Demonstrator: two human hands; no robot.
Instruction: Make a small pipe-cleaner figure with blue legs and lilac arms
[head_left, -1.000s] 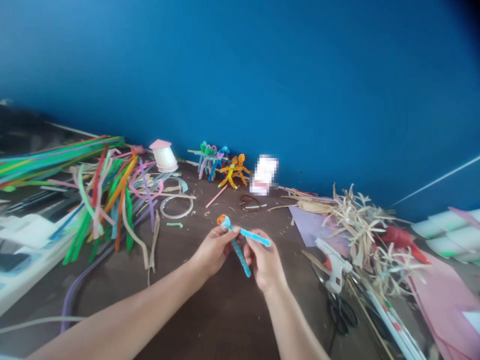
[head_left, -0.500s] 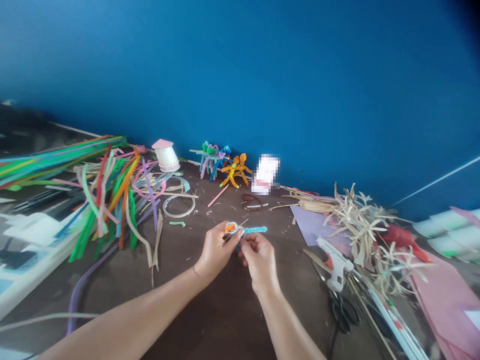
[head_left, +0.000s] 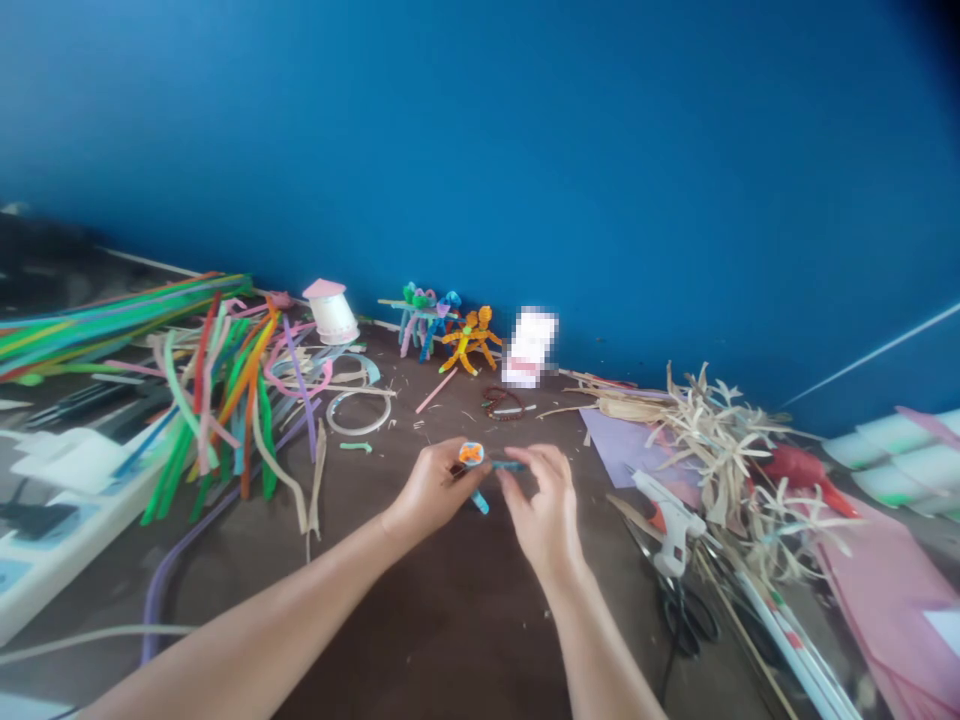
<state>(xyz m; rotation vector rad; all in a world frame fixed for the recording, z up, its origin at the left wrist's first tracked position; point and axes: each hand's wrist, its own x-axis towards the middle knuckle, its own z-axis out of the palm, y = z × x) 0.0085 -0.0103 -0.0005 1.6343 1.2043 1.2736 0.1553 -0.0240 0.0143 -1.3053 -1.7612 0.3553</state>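
Observation:
My left hand [head_left: 433, 490] is closed on a small pipe-cleaner figure with a round orange-and-white end [head_left: 471, 454]. A light-blue pipe-cleaner limb [head_left: 481, 502] sticks out below the left fingertips. From the same piece a darker blue strand [head_left: 507, 465] runs sideways to my right hand [head_left: 546, 500]. The right thumb and forefinger lie on either side of that strand's end; the fingers are slightly blurred. Part of the figure is hidden inside the left hand.
Loose coloured pipe cleaners [head_left: 240, 400] and a white power strip [head_left: 45, 560] lie left. Finished figures [head_left: 469, 340], a paper tower [head_left: 332, 312] and a bead bracelet [head_left: 504, 402] are at the back. Right are a glue gun [head_left: 675, 525], scissors [head_left: 686, 620] and dried-leaf strips [head_left: 720, 440].
My right hand has moved right, away from the left, with the darker strand drawn out between them. The light-blue limb that pointed right now points down, and the round end has turned towards me.

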